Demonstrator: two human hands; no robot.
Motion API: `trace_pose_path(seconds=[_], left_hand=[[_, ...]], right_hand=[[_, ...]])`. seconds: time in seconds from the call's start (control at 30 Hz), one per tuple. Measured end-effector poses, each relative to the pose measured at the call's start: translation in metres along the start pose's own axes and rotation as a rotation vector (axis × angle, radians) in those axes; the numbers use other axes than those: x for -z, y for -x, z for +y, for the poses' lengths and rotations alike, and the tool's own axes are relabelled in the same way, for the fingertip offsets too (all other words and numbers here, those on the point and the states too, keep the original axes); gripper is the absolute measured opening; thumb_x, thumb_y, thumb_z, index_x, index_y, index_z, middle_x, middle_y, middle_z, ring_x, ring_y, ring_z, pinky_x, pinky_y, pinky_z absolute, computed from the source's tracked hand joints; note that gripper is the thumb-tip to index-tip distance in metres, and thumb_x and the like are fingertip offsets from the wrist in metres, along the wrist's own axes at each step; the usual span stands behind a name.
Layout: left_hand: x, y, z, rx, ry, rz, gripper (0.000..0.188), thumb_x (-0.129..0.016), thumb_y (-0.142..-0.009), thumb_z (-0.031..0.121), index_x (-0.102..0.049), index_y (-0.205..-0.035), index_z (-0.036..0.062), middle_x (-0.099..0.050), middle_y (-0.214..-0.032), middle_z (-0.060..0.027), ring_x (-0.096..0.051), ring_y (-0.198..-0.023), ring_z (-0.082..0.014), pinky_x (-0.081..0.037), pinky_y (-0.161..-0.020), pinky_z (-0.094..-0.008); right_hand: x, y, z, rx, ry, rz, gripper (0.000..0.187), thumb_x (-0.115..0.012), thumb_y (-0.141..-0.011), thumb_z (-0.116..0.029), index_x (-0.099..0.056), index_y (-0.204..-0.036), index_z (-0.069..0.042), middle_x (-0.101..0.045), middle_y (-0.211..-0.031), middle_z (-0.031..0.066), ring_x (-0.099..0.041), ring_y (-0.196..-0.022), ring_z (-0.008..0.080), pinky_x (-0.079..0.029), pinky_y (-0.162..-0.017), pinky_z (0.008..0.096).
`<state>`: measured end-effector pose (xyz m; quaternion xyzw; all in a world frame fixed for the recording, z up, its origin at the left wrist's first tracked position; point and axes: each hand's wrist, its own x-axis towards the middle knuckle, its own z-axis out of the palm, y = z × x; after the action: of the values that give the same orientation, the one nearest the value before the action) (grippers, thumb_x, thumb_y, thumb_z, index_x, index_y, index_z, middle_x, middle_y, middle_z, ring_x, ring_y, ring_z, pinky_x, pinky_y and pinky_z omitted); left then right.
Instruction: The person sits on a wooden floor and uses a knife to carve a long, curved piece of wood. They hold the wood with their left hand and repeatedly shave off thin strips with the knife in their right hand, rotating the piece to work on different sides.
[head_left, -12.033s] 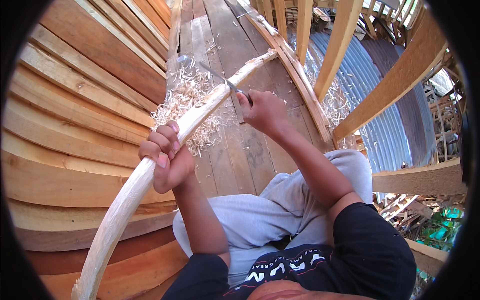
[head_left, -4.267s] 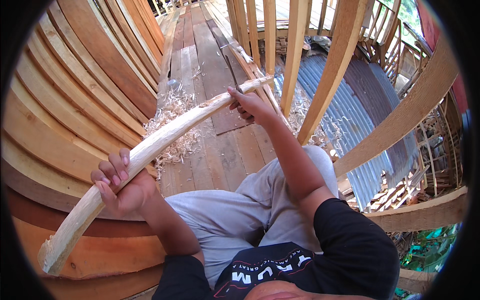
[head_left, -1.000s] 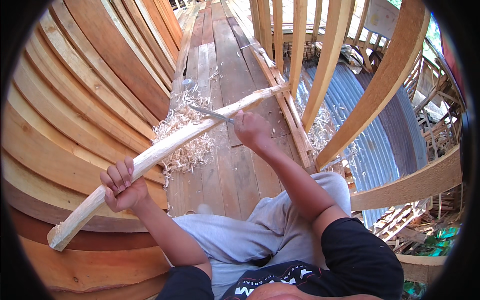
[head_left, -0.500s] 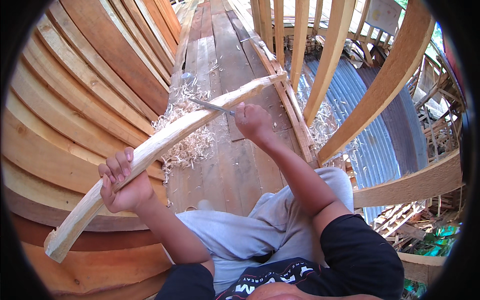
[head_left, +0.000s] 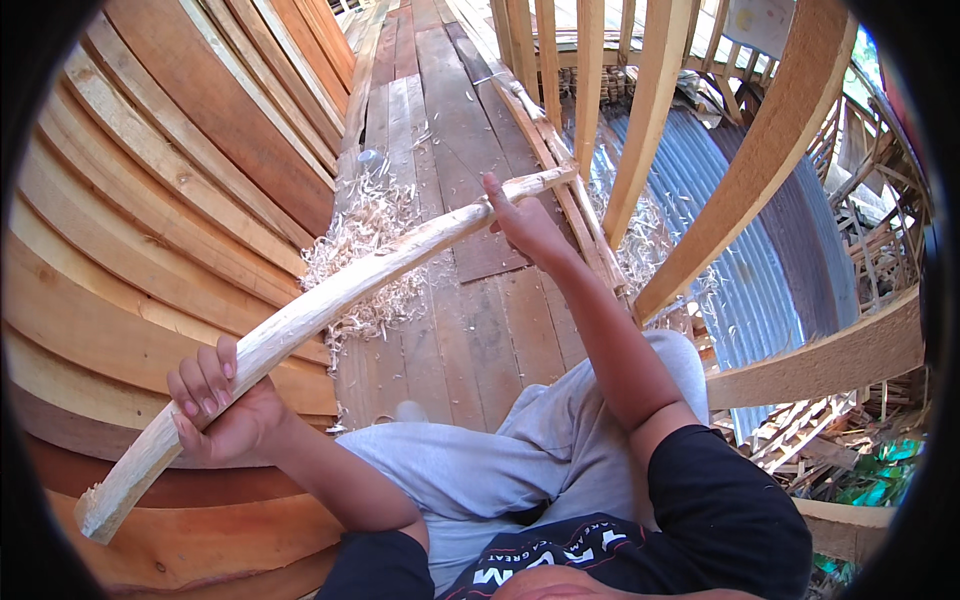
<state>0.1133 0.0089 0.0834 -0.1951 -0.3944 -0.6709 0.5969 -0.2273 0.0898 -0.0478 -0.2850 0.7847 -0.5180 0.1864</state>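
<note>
Floorboards [head_left: 470, 340] are running far; left hand [head_left: 246, 425] is grasping pole [head_left: 330, 303], slackness risking slippage; right hand [head_left: 527, 227], grip unclear, we're watching.

Wooden porch [head_left: 440, 65], plank floor [head_left: 445, 360], slatted railing [head_left: 655, 110]

One head-worn fisheye view looks down from close above the lap [head_left: 480, 440] and forward along the floor [head_left: 492, 345].
</note>
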Motion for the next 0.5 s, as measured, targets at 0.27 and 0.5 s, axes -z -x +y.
trace_pose_path(seconds=[0.27, 0.5], left_hand=[[0.022, -0.001, -0.014, -0.057, -0.112, 0.014, 0.028, -0.066, -0.078, 0.027, -0.04, -0.072, 0.0172, -0.035, -0.061, 0.0047, -0.035, -0.057, -0.0093, -0.033, -0.069, -0.0284], [0.028, -0.003, -0.03, -0.063, -0.101, 0.101, 0.031, -0.066, -0.08, 0.032, -0.04, -0.071, 0.0177, -0.034, -0.06, 0.0056, -0.035, -0.057, -0.0091, -0.033, -0.069, -0.0281]], right_hand=[[-0.01, 0.0, 0.001, -0.184, -0.202, -0.086, 0.061, -0.06, -0.084, -0.062, -0.064, -0.078, -0.001, -0.041, -0.051, -0.0026, -0.037, -0.038, 0.0078, -0.027, -0.036, 0.0269], [-0.004, -0.011, 0.013, -0.367, -0.612, -0.138, 0.062, -0.06, -0.086, -0.058, -0.059, -0.098, 0.002, -0.025, -0.052, -0.0075, -0.021, -0.039, 0.0056, -0.016, -0.039, 0.0265]])
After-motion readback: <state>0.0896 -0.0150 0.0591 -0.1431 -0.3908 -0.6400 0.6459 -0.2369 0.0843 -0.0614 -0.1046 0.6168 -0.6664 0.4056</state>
